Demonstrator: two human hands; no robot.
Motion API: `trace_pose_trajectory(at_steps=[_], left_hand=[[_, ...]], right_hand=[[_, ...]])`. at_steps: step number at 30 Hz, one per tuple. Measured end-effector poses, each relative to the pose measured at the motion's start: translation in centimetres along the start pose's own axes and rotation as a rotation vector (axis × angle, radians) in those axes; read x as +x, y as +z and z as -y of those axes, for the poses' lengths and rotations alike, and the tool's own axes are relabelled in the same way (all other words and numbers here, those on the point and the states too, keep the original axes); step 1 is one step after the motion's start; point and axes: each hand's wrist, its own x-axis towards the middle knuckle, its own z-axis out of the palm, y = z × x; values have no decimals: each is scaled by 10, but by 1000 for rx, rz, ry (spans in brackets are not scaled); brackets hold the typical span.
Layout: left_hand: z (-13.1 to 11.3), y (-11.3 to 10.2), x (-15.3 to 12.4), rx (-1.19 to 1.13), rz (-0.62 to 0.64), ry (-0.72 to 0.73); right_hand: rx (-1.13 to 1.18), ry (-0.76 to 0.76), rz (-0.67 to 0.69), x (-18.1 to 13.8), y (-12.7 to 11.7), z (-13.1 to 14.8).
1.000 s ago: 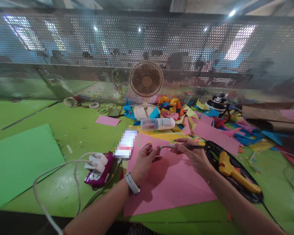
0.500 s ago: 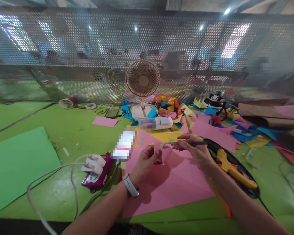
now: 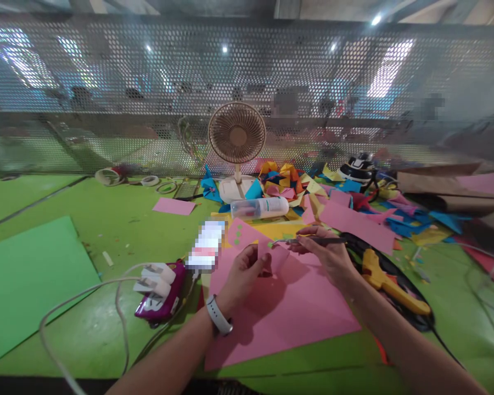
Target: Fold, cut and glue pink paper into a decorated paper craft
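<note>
My left hand [image 3: 247, 271], with a white watch band on the wrist, pinches a small folded piece of pink paper [image 3: 279, 259] upright above a large pink sheet [image 3: 280, 323]. Closed around a slim pointed tool [image 3: 323, 241] with a dark handle and a metal tip, my right hand [image 3: 329, 252] comes in from the right. The tip reaches the top edge of the pink piece beside a small green dot [image 3: 270, 245]; whether the tool is tweezers or a knife I cannot tell. Several green dots [image 3: 237, 235] lie on another pink piece just beyond my left hand.
A lit phone [image 3: 206, 246] and a purple power adapter [image 3: 158, 291] with cables are on the left. To the right lies a yellow glue gun [image 3: 391, 285] on a black tray. Behind stand a fan [image 3: 237, 134], a clear bottle [image 3: 259, 207] and heaped paper scraps [image 3: 282, 178].
The view has shifted slightly, so everything sits a little further left. Both hands keep almost the same pose, with the tool tip still at the pink piece.
</note>
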Motion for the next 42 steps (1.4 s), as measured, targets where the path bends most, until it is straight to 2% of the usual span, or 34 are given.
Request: trace_pose_trajectory(at_steps=[10, 42], left_hand=[[-4, 2, 0, 0, -56, -3], [-5, 4, 0, -76, -85, -31]], right_hand=[[43, -5, -92, -4, 7, -5], [-9, -42, -132, -9, 11, -4]])
